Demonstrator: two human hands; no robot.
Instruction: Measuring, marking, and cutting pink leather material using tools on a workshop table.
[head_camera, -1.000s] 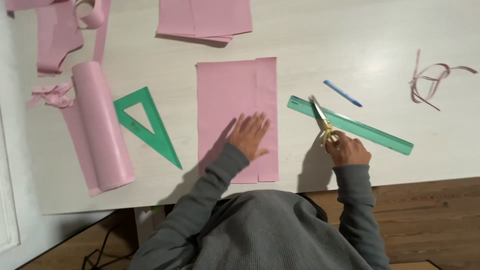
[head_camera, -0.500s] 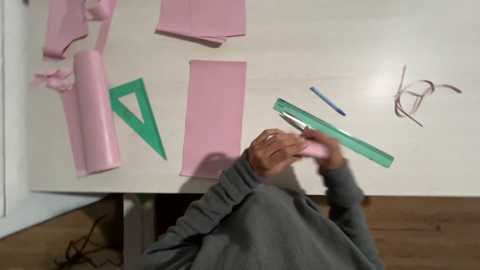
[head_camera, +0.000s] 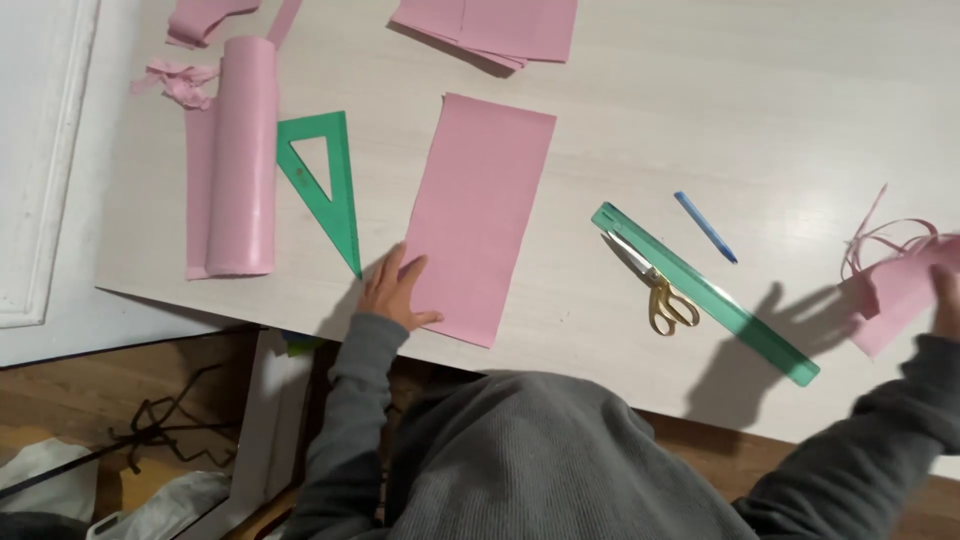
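grey ribbed-knit sweater, long sleeves to the wrists (hands bare).

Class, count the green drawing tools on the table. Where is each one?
2. A green set square lies beside the pink roll; a green ruler lies next to the scissors.

A pink paper roll lies far left on the pale surface, a green set square just right of it. Gold-handled scissors touch a long green ruler; a blue pen lies beyond. Pink sheets sit at the far edge.
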